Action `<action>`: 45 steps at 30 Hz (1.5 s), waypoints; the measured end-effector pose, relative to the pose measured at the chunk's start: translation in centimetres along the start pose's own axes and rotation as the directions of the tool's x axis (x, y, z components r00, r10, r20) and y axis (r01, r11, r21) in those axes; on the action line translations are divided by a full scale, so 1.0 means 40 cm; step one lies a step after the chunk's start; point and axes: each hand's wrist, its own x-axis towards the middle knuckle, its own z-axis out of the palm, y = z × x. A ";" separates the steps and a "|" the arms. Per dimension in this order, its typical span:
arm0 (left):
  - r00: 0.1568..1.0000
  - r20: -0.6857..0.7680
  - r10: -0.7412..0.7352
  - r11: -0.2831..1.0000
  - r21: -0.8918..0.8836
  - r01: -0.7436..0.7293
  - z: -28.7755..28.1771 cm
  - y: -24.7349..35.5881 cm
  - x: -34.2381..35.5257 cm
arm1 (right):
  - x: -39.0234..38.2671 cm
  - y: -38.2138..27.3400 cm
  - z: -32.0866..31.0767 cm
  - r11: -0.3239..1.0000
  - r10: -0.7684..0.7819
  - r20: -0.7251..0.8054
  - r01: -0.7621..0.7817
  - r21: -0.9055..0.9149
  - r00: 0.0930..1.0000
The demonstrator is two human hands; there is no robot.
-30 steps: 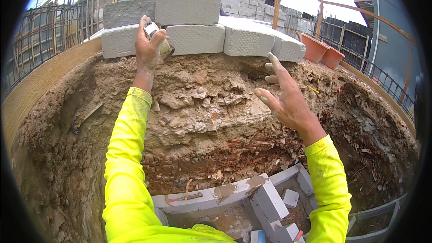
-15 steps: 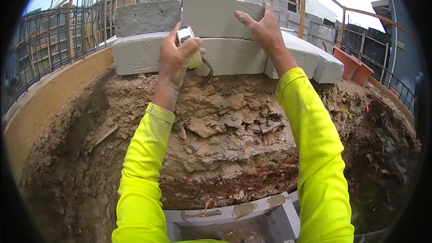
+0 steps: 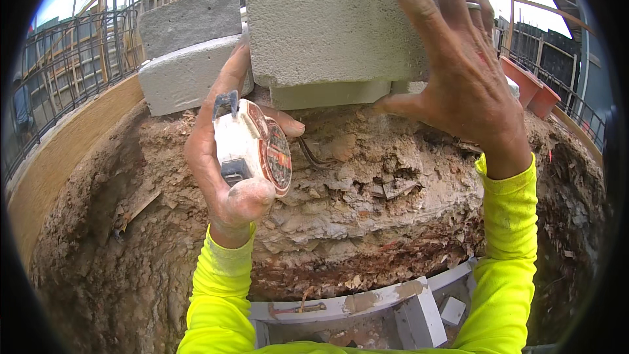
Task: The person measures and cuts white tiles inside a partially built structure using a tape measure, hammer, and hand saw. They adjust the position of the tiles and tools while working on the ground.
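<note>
My left hand (image 3: 219, 170) is closed on a worn white-and-red tape measure (image 3: 252, 147), its fingertips reaching up to the lower left of a large light-grey concrete block (image 3: 321, 23). My right hand (image 3: 458, 85), a ring on one finger, grips that block's right side with spread fingers. The block looms close in front of me, above another pale block (image 3: 327, 95) on the dirt ledge. To its left, a darker block (image 3: 187, 19) rests on a lighter one (image 3: 177, 78).
A rough dirt bank (image 3: 360, 203) drops to a low white block wall (image 3: 380, 295), with a hammer (image 3: 295, 308) on it. Orange tubs (image 3: 540, 98) stand at right; rebar cages (image 3: 65, 72) and a plank (image 3: 85, 137) line the left. A person (image 3: 23, 105) is at far left.
My right hand has reached up onto the upper middle block, which now looms much nearer and larger. My left hand, still holding the tape, has moved under its left corner.
</note>
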 end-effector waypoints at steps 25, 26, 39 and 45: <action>0.633 0.423 -0.648 0.211 -0.698 0.684 0.454 -0.186 0.002 | -0.508 0.120 -0.739 0.998 -0.003 0.145 0.013 -0.064 0.989; 0.620 0.442 -0.648 0.208 -0.681 0.702 0.474 -0.175 -0.013 | -0.517 0.098 -0.754 0.995 -0.008 0.089 0.017 -0.103 0.996; 0.351 0.755 -0.554 -0.026 -0.437 0.899 0.707 -0.056 -0.421 | -0.791 -0.399 -0.771 0.858 0.477 -0.283 -0.511 -0.055 0.832; 0.083 0.892 -0.444 -0.200 -0.189 0.961 0.738 0.099 -0.721 | -0.880 -0.491 -1.058 0.748 0.578 -0.106 -0.578 -0.326 0.809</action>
